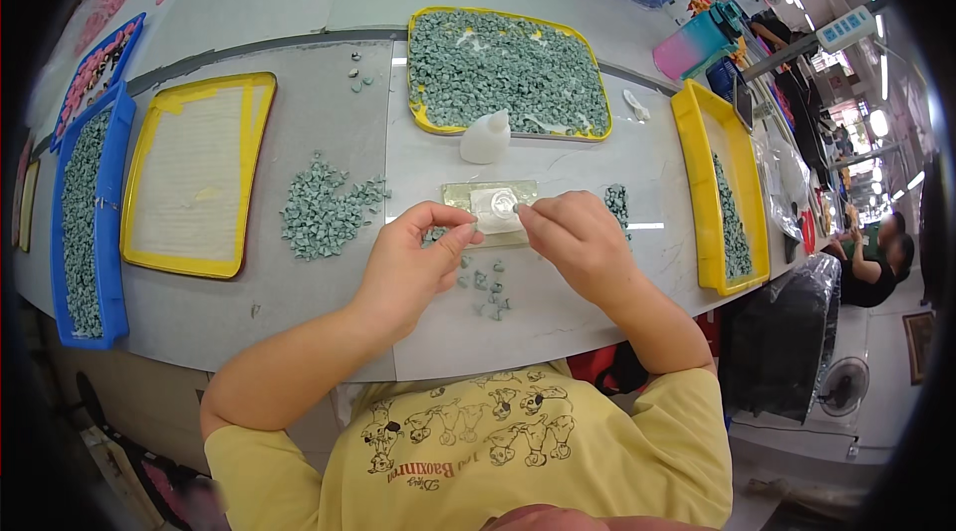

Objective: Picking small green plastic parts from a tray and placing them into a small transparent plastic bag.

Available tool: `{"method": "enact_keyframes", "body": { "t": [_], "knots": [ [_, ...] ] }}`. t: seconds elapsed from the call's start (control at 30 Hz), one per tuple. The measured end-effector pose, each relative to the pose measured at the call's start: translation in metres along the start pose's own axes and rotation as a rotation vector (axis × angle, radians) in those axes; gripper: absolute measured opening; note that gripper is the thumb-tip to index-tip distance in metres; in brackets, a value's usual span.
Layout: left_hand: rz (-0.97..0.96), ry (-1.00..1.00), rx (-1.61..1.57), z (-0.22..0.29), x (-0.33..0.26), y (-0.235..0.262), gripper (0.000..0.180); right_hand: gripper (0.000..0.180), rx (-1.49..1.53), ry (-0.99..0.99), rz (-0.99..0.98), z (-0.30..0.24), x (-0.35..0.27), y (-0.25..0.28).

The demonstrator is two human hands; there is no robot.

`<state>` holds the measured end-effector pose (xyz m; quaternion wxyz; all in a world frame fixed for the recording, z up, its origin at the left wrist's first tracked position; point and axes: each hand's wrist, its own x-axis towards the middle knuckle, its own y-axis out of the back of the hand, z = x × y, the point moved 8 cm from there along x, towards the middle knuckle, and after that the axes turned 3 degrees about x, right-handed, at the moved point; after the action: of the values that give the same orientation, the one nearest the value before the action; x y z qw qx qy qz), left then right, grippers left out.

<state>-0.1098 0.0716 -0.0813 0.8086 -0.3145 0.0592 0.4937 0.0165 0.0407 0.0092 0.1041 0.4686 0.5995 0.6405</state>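
Observation:
My left hand [423,250] is closed in a pinch at the left edge of a small white pad [488,222]. Whatever lies between its fingertips is too small to make out. At the pad's right side my right hand [578,232] pinches too, with a tiny piece at its fingertips that I cannot tell clearly. A shiny, clear round patch [504,201] sits on the pad, which rests on a pale greenish block [518,189]. Several loose small green pieces [482,280] lie just below the hands. Behind the block stands a white squeeze bottle [485,139] with a nozzle.
A yellow-rimmed tray [594,136] full of green pieces lies beyond. Left are a green pile [324,208], a yellow-framed tray [254,158] and a blue bin [121,222]. At right stand a yellow bin [689,173] and a coloured water bottle [689,45]. Another person [876,257] sits far right.

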Motion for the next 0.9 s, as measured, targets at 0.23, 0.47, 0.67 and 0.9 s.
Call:
{"method": "enact_keyframes", "body": {
  "t": [0.23, 0.47, 0.67, 0.9],
  "knots": [
    [-0.048, 0.058, -0.066, -0.005, -0.003, 0.003, 0.01, 0.014, 0.447, -0.52, 0.082, 0.025, -0.006, -0.01],
    [-0.142, 0.11, -0.14, -0.007, -0.012, -0.003, 0.01, 0.007, 1.097, -0.955, 0.164, 0.028, -0.013, -0.027],
    [-0.143, 0.163, -0.129, -0.006, -0.02, -0.004, 0.017, 0.005, 1.089, -0.853, 0.34, 0.028, -0.008, -0.001],
    [-0.187, 0.172, -0.163, -0.006, -0.024, -0.006, 0.02, 0.021, 0.446, -0.173, 0.317, -0.02, 0.016, 0.024]
  ]
}}
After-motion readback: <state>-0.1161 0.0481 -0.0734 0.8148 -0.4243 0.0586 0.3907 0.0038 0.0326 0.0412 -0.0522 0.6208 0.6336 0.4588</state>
